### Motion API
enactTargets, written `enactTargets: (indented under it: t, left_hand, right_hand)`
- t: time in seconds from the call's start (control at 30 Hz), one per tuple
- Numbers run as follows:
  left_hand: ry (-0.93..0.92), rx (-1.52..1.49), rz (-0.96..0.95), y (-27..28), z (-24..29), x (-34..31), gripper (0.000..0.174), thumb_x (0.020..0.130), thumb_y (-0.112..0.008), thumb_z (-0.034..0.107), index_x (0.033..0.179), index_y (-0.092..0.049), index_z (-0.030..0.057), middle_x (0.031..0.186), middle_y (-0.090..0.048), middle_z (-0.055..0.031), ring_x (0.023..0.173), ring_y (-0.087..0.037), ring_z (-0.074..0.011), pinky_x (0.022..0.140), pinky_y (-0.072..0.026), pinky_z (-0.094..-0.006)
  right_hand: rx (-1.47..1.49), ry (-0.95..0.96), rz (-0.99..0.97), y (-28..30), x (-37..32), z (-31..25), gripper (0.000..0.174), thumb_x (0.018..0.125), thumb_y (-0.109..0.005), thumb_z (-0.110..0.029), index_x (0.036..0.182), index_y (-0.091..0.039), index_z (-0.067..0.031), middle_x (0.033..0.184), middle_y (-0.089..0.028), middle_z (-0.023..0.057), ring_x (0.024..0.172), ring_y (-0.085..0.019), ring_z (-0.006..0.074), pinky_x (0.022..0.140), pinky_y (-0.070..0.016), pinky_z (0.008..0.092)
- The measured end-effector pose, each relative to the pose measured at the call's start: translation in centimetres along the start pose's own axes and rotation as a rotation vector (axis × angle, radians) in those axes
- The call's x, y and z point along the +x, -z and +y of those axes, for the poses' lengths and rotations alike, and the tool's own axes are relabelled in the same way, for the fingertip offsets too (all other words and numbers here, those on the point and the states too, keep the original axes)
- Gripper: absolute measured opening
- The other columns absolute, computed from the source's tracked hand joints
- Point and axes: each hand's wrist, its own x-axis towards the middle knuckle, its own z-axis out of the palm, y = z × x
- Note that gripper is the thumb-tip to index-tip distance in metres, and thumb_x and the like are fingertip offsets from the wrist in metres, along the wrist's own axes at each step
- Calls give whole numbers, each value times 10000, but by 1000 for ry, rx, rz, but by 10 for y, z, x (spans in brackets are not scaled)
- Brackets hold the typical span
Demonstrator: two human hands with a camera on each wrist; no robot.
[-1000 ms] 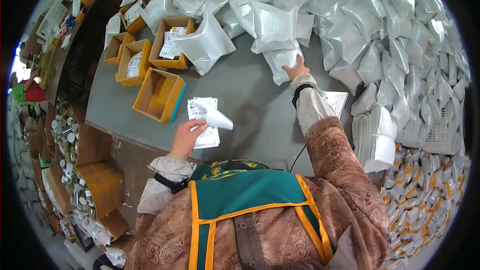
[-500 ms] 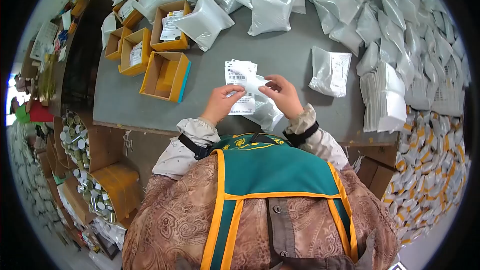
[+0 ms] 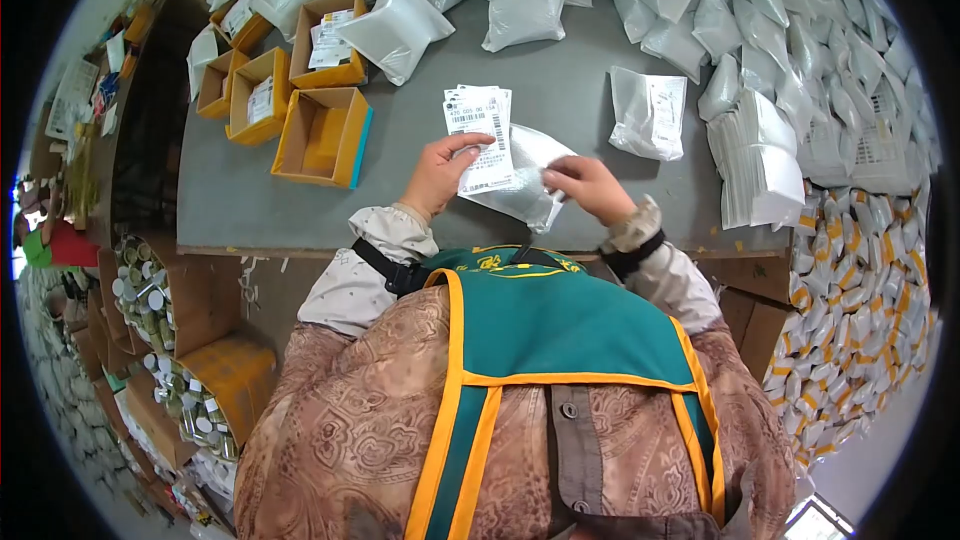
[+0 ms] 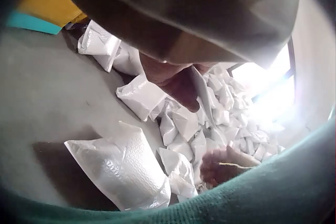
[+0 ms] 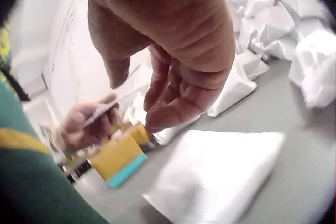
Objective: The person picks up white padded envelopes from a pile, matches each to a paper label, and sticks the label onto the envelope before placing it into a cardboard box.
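My left hand [image 3: 433, 178] grips a stack of printed shipping labels [image 3: 478, 130], thumb on top. Beneath the stack, a silvery bubble mailer [image 3: 520, 202] lies on the grey table, its left part hidden by the labels. Over the mailer's right edge is my right hand [image 3: 592, 188], slightly blurred. In the right wrist view, that hand's thumb and bent fingers stand apart with nothing between them, above the plain white face of the mailer [image 5: 220, 171]. The left wrist view catches the stack's thin edge [image 4: 203, 95] at the left fingers, partly covered by the sleeve.
A labelled mailer [image 3: 648, 112] lies to the right, beside a thick stack of flat white mailers [image 3: 755, 165]. Filled mailers [image 3: 690, 15] pile along the far side. Left are open yellow boxes, including an unfilled one [image 3: 325, 140]. The table's front edge [image 3: 300, 248] runs before the body.
The right hand reached to a far mailer, which now lies by the body under the labels. Half a second ago it pinched a white sheet at the stack; now it is apart from the stack.
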Motion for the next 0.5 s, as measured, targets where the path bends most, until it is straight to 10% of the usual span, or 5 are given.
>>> enactTargets:
  t: [0.5]
  left_hand:
    - [-95, -35, 317, 10, -24, -32, 217, 898, -601, 78, 1093, -651, -4, 1043, -651, -89, 908, -613, -123, 784, -508, -245]
  right_hand:
    - [59, -30, -10, -40, 35, -11, 223, 890, -621, -150, 919, -669, 66, 742, -633, 46, 606, -552, 94, 550, -444, 238]
